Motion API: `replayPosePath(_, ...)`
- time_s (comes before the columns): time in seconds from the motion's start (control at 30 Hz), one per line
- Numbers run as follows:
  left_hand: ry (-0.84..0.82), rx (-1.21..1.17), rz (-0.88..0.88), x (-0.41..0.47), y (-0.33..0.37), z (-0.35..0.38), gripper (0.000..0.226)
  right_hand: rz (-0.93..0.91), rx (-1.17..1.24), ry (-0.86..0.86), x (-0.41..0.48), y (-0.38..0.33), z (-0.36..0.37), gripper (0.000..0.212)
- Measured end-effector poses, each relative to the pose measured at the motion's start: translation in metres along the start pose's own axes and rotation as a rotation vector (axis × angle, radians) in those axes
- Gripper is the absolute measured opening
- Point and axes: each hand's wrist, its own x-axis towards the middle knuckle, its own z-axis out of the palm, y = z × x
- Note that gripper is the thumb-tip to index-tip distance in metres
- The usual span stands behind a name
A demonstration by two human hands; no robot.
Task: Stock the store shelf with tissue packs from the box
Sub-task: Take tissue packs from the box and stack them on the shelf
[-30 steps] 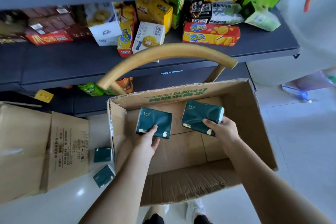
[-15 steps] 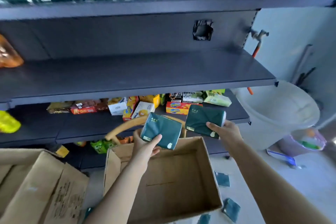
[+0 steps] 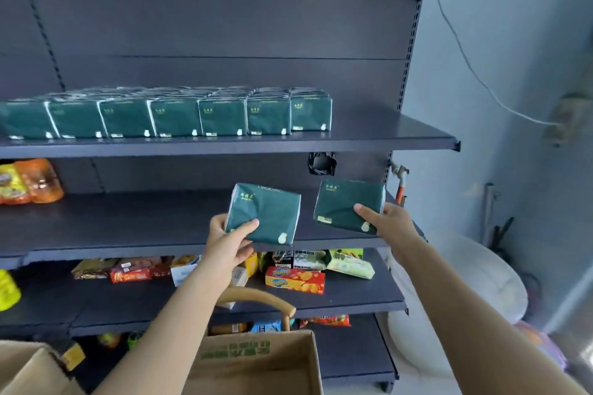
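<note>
My left hand [image 3: 226,242] grips a dark green tissue pack [image 3: 268,212] by its lower left corner, thumb across the front. My right hand [image 3: 390,224] holds a second green tissue pack [image 3: 346,202] by its lower right corner. Both packs are raised in front of the second dark shelf [image 3: 128,224]. A row of several matching green packs [image 3: 179,119] stands along the upper shelf [image 3: 385,138], ending short of its right end. The open cardboard box [image 3: 256,359] sits below, between my forearms.
Snack boxes [image 3: 295,279] and bags fill the lower shelf. Orange snack bags [image 3: 29,181] lie at the second shelf's left end. A wooden chair back [image 3: 260,297] curves behind the box. Another carton [image 3: 25,369] stands at the lower left. A white tub [image 3: 475,279] sits by the wall.
Both hands lifted the two packs out of the box, up past the snack shelf to the second shelf's height. My view tilted upward, bringing the stocked upper shelf into sight.
</note>
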Motion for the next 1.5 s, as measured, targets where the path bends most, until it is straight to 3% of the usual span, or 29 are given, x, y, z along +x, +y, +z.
replayPosePath(0.33,-0.099,-0.012,0.143,0.082,0.066,0.033,0.027,-0.200,-0.020,0.044,0.094,-0.082,0.013,0.019)
replayPosePath(0.5,-0.102,-0.048,0.231,0.135,0.092,0.043,0.027,-0.274,-0.068,0.164,0.165,-0.118,0.046,0.042)
replayPosePath(0.7,-0.116,-0.071,0.273,0.187,0.105,0.050,0.032,-0.296,-0.090,0.252,0.225,-0.123,0.086,0.036)
replayPosePath(0.8,-0.116,-0.073,0.276,0.200,0.105,0.054,0.034,-0.308,-0.142,0.273,0.242,-0.114,0.100,0.020)
replayPosePath(1.17,-0.142,-0.109,0.226,0.200,0.094,0.076,0.030,-0.244,-0.278,0.127,0.254,-0.119,0.092,0.039)
replayPosePath(1.33,-0.169,-0.141,0.229,0.183,0.095,0.104,0.022,-0.280,-0.142,0.173,0.224,-0.117,0.078,0.055)
replayPosePath(1.5,-0.190,-0.195,0.201,0.168,0.088,0.145,0.031,-0.335,0.202,0.046,0.189,-0.111,0.053,0.051)
